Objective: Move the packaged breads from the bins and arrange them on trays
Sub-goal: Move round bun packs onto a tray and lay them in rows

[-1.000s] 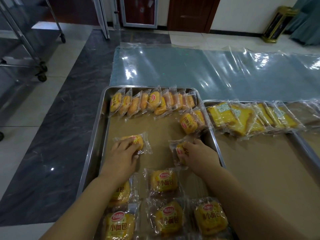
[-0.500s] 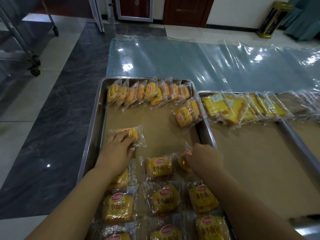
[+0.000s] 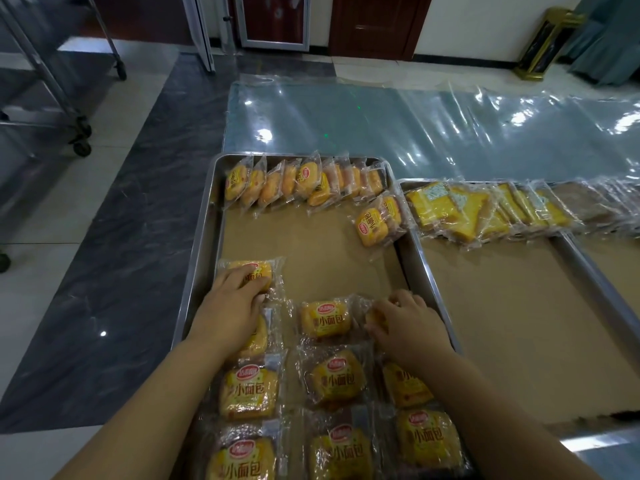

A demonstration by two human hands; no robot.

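A steel tray (image 3: 204, 237) lined with brown paper holds several small packaged breads in clear wrappers. My left hand (image 3: 230, 308) lies with its fingers on one bread pack (image 3: 263, 270) at the tray's left side. My right hand (image 3: 408, 323) curls its fingers round another bread pack (image 3: 372, 315) at the right side, next to a flat-lying pack (image 3: 325, 318). Rows of packs (image 3: 337, 379) fill the near part of the tray. A row of packs stands on edge along the far rim (image 3: 304, 181), with two more (image 3: 379, 221) at the far right.
A second tray (image 3: 420, 268) to the right holds several sliced-bread packs (image 3: 467, 213) along its far end, brown paper below. A clear plastic sheet (image 3: 415, 126) covers the floor beyond. A wheeled metal rack (image 3: 79, 133) stands at far left.
My right hand has drawn its pack toward me, down to the row beside the flat-lying pack. My left hand stays on its pack at the left.
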